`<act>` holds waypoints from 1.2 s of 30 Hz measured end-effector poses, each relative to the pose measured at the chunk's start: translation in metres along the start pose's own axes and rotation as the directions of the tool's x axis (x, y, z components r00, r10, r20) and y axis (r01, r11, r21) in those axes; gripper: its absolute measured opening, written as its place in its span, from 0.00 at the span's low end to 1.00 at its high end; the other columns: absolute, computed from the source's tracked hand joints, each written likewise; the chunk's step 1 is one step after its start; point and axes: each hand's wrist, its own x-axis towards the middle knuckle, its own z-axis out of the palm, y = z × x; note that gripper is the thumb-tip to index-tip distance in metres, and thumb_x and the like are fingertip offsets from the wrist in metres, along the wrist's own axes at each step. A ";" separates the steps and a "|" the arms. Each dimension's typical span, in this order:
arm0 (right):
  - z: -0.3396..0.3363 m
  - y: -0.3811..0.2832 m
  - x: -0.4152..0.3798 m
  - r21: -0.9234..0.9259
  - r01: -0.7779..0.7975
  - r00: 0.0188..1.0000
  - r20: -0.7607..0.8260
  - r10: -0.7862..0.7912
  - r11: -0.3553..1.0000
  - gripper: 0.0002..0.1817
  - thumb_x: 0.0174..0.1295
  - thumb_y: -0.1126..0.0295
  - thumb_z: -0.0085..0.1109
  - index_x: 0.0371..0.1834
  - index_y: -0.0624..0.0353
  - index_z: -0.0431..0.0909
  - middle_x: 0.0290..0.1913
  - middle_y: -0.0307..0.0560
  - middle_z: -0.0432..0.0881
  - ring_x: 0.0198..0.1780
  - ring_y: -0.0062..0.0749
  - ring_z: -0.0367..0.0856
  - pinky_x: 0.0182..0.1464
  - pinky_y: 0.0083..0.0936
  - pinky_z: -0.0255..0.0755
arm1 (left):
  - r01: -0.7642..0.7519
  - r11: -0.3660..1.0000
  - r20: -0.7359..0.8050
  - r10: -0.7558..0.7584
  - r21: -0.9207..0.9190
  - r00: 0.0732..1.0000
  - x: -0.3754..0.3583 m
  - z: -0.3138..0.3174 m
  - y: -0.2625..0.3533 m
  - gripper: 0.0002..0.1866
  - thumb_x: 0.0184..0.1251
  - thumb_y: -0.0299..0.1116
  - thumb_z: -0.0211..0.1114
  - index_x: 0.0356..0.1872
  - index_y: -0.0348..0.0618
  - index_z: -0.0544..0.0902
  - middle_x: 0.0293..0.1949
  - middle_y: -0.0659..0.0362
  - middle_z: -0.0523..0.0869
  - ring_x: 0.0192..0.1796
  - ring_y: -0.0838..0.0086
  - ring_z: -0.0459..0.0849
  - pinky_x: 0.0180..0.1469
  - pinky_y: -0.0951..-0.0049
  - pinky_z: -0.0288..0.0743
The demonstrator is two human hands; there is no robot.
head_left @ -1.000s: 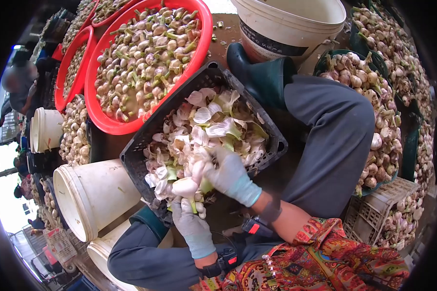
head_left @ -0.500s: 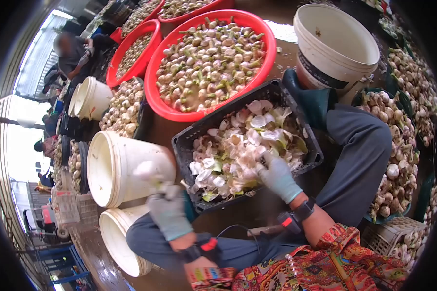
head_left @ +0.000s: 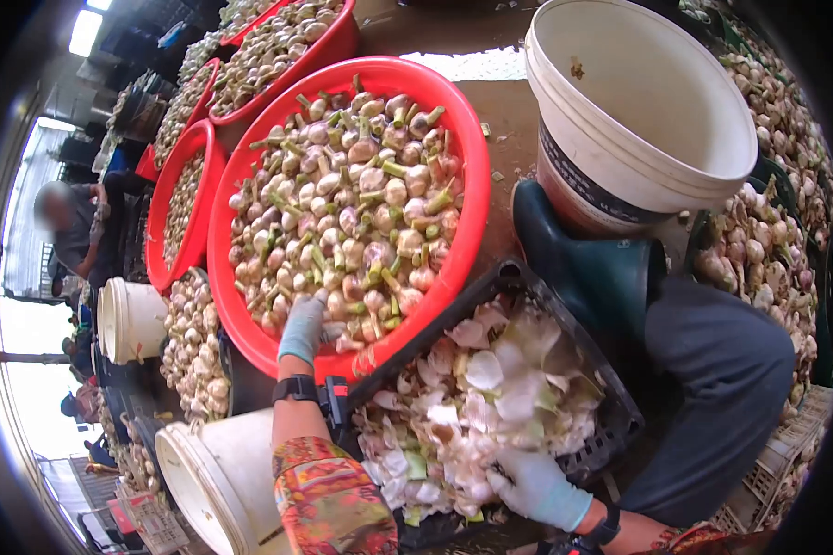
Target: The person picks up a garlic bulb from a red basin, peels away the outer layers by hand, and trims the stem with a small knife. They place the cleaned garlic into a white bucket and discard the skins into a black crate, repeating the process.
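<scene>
My left hand (head_left: 304, 331), in a pale glove, reaches over the near rim of a large red tub (head_left: 479, 176). Its fingers and thumb are apart and touch the garlic bulbs (head_left: 342, 213) with cut green stems that fill the tub. My right hand (head_left: 532, 488), also gloved, is low over a black plastic crate (head_left: 611, 393) heaped with loose garlic skins (head_left: 453, 407). Its fingers are curled closed, and what lies in them cannot be made out. Some skins in the crate are blurred.
A tall white bucket (head_left: 639, 102) stands beyond my green boot (head_left: 583, 259). Another white bucket (head_left: 227, 481) lies tilted at left. More red tubs (head_left: 180, 213) and heaps of garlic (head_left: 194, 351) are at far left; a person (head_left: 79, 227) sits there. Garlic sacks line the right.
My left hand has gone from beside the white bucket, with a blurred whitish bulb in it, to the red tub and no longer holds it. The view has shifted towards the tub.
</scene>
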 end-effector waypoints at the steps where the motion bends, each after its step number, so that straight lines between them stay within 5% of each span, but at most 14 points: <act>1: 0.001 0.000 0.004 0.036 -0.026 1.000 0.004 0.026 0.999 0.10 0.59 0.65 0.57 0.36 0.60 0.75 0.31 0.58 0.79 0.34 0.56 0.79 0.36 0.42 0.73 | 0.017 0.997 -0.044 -0.014 0.069 0.999 0.010 0.016 0.006 0.26 0.68 0.45 0.56 0.60 0.37 0.68 0.50 0.47 0.76 0.31 0.61 0.84 0.26 0.66 0.83; 2: 0.000 -0.001 0.009 0.070 -0.055 0.998 0.011 0.054 0.996 0.10 0.59 0.64 0.57 0.37 0.60 0.76 0.32 0.58 0.80 0.34 0.55 0.79 0.36 0.41 0.74 | 0.070 0.970 -0.096 -0.049 0.234 0.994 0.016 0.029 0.013 0.28 0.67 0.47 0.57 0.60 0.37 0.67 0.51 0.49 0.76 0.39 0.60 0.83 0.29 0.62 0.84; 4: -0.002 -0.005 0.017 0.071 -0.104 0.994 0.037 0.102 0.992 0.11 0.60 0.64 0.57 0.40 0.59 0.76 0.33 0.58 0.80 0.35 0.55 0.80 0.37 0.40 0.75 | -0.277 0.863 0.270 0.172 0.422 0.947 0.109 -0.004 -0.054 0.28 0.65 0.47 0.59 0.59 0.39 0.67 0.52 0.50 0.76 0.44 0.61 0.81 0.31 0.62 0.85; 6: -0.001 -0.009 0.016 0.076 -0.152 0.986 0.082 0.146 0.985 0.12 0.61 0.64 0.56 0.42 0.59 0.77 0.34 0.58 0.81 0.35 0.55 0.80 0.38 0.39 0.75 | 0.050 0.986 0.101 -0.066 0.157 0.993 0.039 0.020 -0.002 0.24 0.64 0.44 0.60 0.56 0.40 0.69 0.51 0.51 0.76 0.44 0.62 0.81 0.32 0.63 0.85; 8: -0.001 -0.010 0.015 0.197 -0.112 0.994 0.036 0.107 0.974 0.13 0.61 0.64 0.56 0.45 0.60 0.76 0.33 0.57 0.81 0.35 0.54 0.81 0.38 0.38 0.76 | -0.026 0.996 0.057 0.021 0.084 0.998 0.024 0.009 0.004 0.17 0.65 0.41 0.61 0.49 0.42 0.74 0.44 0.54 0.79 0.42 0.66 0.81 0.30 0.64 0.84; 12: -0.006 -0.005 0.002 0.169 0.062 0.994 0.074 -0.075 0.984 0.18 0.66 0.58 0.51 0.53 0.55 0.74 0.36 0.58 0.80 0.37 0.53 0.81 0.39 0.41 0.75 | -0.231 0.931 -0.043 0.228 -0.282 0.973 -0.083 0.004 0.026 0.17 0.65 0.36 0.60 0.52 0.43 0.74 0.46 0.54 0.80 0.42 0.69 0.82 0.41 0.68 0.82; 14: -0.010 -0.018 -0.002 0.259 0.180 0.984 -0.068 -0.168 0.949 0.21 0.67 0.55 0.49 0.58 0.54 0.71 0.36 0.58 0.80 0.36 0.54 0.81 0.38 0.42 0.75 | -0.364 0.711 -0.140 0.355 -0.602 0.924 -0.142 0.018 0.009 0.20 0.65 0.32 0.60 0.57 0.40 0.72 0.50 0.53 0.79 0.45 0.68 0.81 0.47 0.69 0.80; 16: -0.007 -0.023 -0.005 0.171 0.265 0.954 -0.186 -0.233 0.949 0.22 0.68 0.55 0.48 0.60 0.53 0.68 0.35 0.60 0.80 0.36 0.55 0.81 0.37 0.44 0.74 | -0.329 0.611 -0.116 0.362 -0.720 0.925 -0.197 0.039 -0.025 0.23 0.64 0.29 0.60 0.59 0.36 0.69 0.51 0.52 0.78 0.48 0.67 0.81 0.49 0.68 0.80; 17: -0.011 -0.026 -0.007 0.143 0.229 0.971 -0.105 -0.216 0.963 0.24 0.68 0.54 0.48 0.63 0.53 0.66 0.36 0.60 0.80 0.35 0.56 0.80 0.36 0.44 0.74 | -0.322 0.563 -0.133 0.349 -0.761 0.927 -0.228 0.058 -0.038 0.23 0.63 0.28 0.61 0.59 0.36 0.70 0.52 0.51 0.78 0.49 0.67 0.81 0.49 0.68 0.80; 21: 0.005 -0.013 -0.017 -0.113 0.318 0.942 -0.077 -0.327 0.941 0.27 0.68 0.52 0.45 0.67 0.50 0.61 0.32 0.61 0.81 0.30 0.58 0.80 0.34 0.48 0.73 | -0.232 0.537 -0.140 0.206 -0.811 0.968 -0.313 0.106 -0.096 0.20 0.62 0.27 0.63 0.55 0.35 0.72 0.48 0.53 0.79 0.47 0.67 0.81 0.49 0.69 0.80; 22: -0.003 -0.020 -0.022 -0.173 0.273 0.960 0.113 -0.256 0.946 0.26 0.68 0.53 0.44 0.66 0.49 0.61 0.32 0.61 0.81 0.29 0.57 0.80 0.32 0.48 0.73 | -0.224 0.532 -0.141 0.194 -0.817 0.971 -0.327 0.113 -0.105 0.20 0.62 0.27 0.63 0.55 0.35 0.72 0.48 0.53 0.79 0.47 0.67 0.81 0.49 0.69 0.80; 24: -0.003 -0.023 -0.030 -0.132 0.298 0.929 0.267 -0.256 0.945 0.24 0.67 0.55 0.45 0.65 0.49 0.62 0.34 0.60 0.81 0.31 0.56 0.80 0.34 0.48 0.73 | -0.293 0.529 -0.186 0.248 -0.797 0.951 -0.347 0.120 -0.118 0.18 0.62 0.28 0.64 0.52 0.35 0.73 0.45 0.53 0.80 0.46 0.68 0.81 0.47 0.70 0.80; 30: 0.022 -0.009 -0.042 -0.075 0.429 0.887 0.222 -0.404 0.900 0.20 0.67 0.57 0.46 0.60 0.50 0.67 0.35 0.56 0.82 0.37 0.54 0.81 0.39 0.46 0.73 | -0.283 0.559 -0.253 0.133 -0.779 0.958 -0.364 0.117 -0.144 0.16 0.62 0.28 0.65 0.48 0.34 0.73 0.43 0.52 0.80 0.40 0.68 0.83 0.40 0.72 0.81; 36: 0.008 -0.003 -0.042 0.415 0.211 0.945 0.147 -0.294 0.885 0.18 0.68 0.60 0.46 0.52 0.60 0.75 0.40 0.59 0.82 0.43 0.56 0.80 0.48 0.41 0.73 | -0.313 0.660 -0.249 0.193 -0.683 0.949 -0.386 0.119 -0.118 0.15 0.62 0.28 0.64 0.48 0.33 0.75 0.43 0.53 0.81 0.42 0.70 0.83 0.40 0.75 0.81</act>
